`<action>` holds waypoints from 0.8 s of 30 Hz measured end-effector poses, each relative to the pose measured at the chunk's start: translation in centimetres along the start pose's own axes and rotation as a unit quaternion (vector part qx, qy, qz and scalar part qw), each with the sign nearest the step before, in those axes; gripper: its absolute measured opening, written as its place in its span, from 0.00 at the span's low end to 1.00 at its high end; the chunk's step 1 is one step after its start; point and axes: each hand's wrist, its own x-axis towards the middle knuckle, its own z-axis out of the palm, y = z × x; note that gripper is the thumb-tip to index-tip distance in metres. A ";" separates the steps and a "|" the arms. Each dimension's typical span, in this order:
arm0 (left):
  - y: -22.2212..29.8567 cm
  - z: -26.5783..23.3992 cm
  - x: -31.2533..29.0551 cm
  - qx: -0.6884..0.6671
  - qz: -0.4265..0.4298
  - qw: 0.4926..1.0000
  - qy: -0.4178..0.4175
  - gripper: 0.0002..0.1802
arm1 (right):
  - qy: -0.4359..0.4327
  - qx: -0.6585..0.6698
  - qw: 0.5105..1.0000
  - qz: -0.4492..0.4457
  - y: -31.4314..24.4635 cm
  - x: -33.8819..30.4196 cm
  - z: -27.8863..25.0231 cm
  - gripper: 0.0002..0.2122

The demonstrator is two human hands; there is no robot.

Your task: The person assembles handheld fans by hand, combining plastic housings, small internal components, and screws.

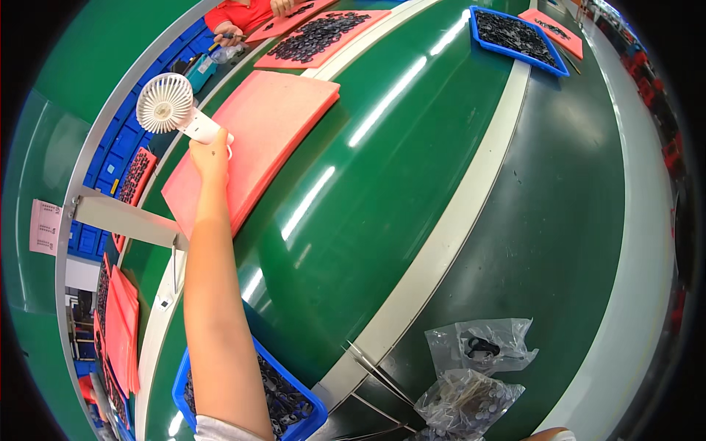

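Observation:
My left hand [212, 153] reaches far forward over the table, its fingers wrapped round the handle of a white handheld fan [165, 105]. The fan's round, ribbed head points to the left. Beneath the hand and fan lies a stack of flat pink foam sheets [276, 110]. Only a sliver of my right hand [551, 435] shows at the lower edge, and most of its fingers are hidden. Under my left forearm stands a blue tray [312, 415] with small dark parts in it.
Metal tweezers [379, 375] lie beside clear plastic bags [471, 400] of small pieces, near right. Far off are another blue tray [518, 51] of black parts and a pink sheet [353, 26] bearing more. A person in red [246, 15] works at the far left. Pink sheets [121, 331] stand left.

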 end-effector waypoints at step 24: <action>1.5 -3.0 -0.7 0.057 0.070 0.996 -0.005 0.65 | 0.006 -0.054 0.995 -0.088 -1.7 1.3 -0.1 0.06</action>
